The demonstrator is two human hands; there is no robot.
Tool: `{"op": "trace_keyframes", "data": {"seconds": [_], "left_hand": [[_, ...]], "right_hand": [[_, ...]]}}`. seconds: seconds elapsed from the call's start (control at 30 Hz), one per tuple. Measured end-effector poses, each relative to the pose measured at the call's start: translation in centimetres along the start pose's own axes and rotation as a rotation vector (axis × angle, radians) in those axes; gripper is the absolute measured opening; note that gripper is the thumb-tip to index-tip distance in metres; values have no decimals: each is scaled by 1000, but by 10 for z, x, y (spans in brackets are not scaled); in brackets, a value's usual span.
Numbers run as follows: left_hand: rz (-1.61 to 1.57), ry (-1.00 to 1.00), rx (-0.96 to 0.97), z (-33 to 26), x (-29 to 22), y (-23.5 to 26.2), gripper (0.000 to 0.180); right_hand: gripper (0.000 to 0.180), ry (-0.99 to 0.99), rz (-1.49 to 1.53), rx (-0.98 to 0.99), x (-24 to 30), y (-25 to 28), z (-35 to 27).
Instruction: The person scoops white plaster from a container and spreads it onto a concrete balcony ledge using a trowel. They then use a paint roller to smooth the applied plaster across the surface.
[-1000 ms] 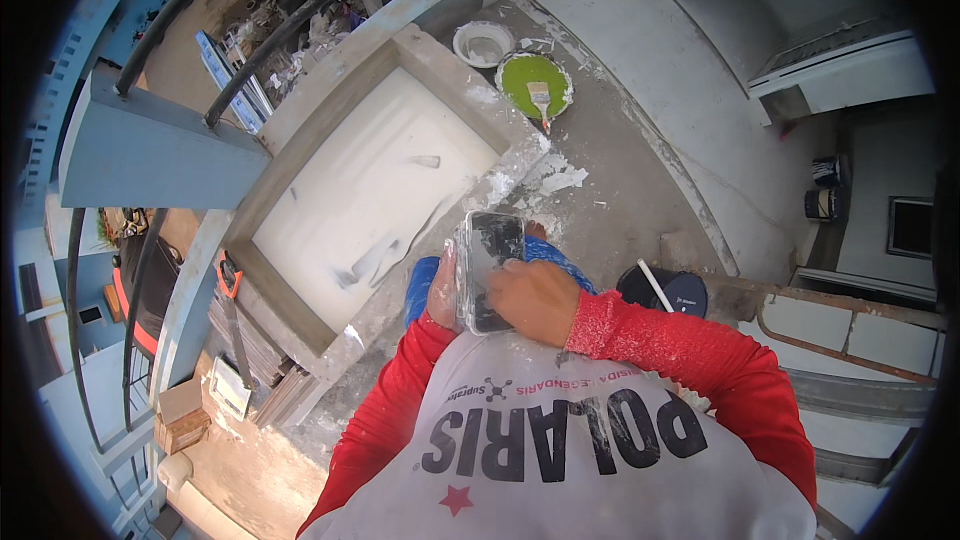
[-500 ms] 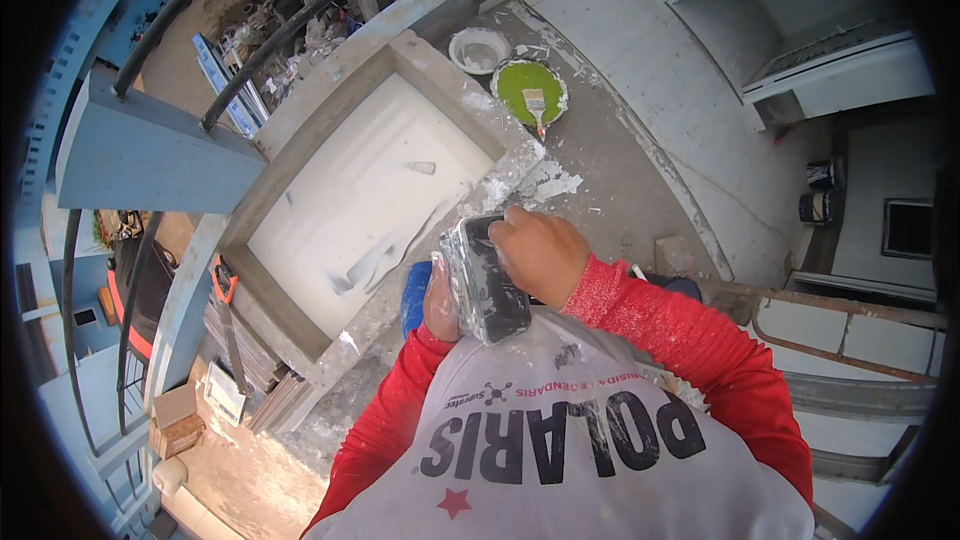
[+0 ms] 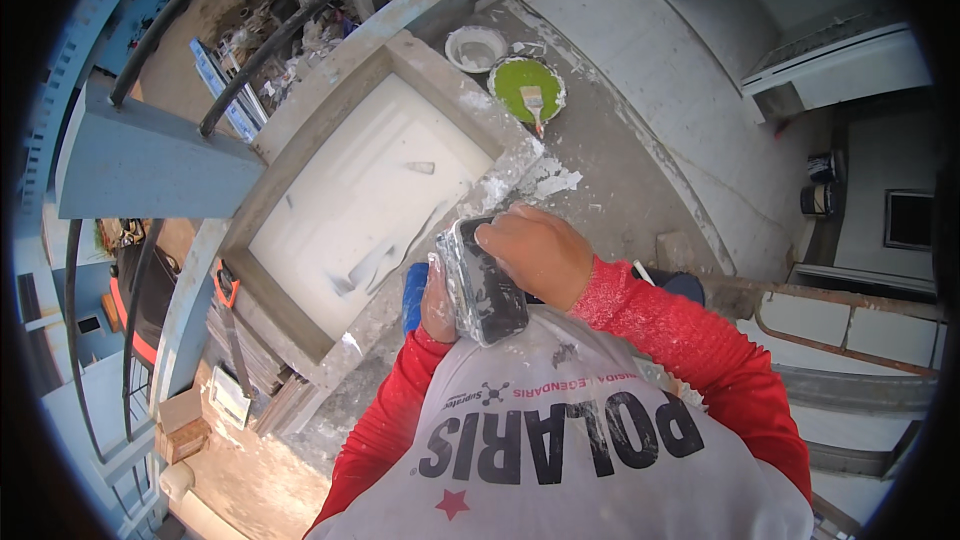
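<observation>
Close to my chest, my left hand [image 3: 437, 302] holds a dark phone-like slab wrapped in clear plastic [image 3: 485, 282], gripping its left edge. My right hand [image 3: 535, 252] rests on the slab's top right, fingertips on its upper end. Both sleeves are red. Just ahead lies a square concrete-framed tray filled with smooth white plaster [image 3: 360, 195], its rim [image 3: 300, 335] near my left elbow.
A green bucket with a brush [image 3: 527, 88] and a small white bowl [image 3: 476, 46] stand past the tray on the concrete floor. Spilled white plaster [image 3: 548, 180] lies by the tray corner. A blue beam [image 3: 140, 165], dark railings [image 3: 260, 50] and stacked boards [image 3: 240, 360] are left.
Both hands have brought the wrapped slab slightly up and nearer my chest; my right hand has shifted from its lower side to its upper end.
</observation>
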State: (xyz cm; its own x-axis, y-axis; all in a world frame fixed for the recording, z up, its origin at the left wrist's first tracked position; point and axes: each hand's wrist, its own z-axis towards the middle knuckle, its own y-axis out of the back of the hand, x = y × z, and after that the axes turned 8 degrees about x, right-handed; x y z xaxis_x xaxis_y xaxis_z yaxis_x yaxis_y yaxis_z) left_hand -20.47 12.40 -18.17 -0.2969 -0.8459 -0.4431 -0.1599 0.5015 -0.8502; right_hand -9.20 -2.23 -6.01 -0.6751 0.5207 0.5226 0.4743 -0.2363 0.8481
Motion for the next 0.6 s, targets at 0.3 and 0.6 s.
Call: {"op": "trace_keyframes", "data": {"seconds": [0.3, 0.6], "left_hand": [[101, -28, 9, 2, 1, -2, 57], [179, -74, -42, 2, 10, 16, 61]], "right_hand": [[13, 66, -71, 73, -14, -7, -3], [9, 100, 43, 139, 12, -27, -37]]}}
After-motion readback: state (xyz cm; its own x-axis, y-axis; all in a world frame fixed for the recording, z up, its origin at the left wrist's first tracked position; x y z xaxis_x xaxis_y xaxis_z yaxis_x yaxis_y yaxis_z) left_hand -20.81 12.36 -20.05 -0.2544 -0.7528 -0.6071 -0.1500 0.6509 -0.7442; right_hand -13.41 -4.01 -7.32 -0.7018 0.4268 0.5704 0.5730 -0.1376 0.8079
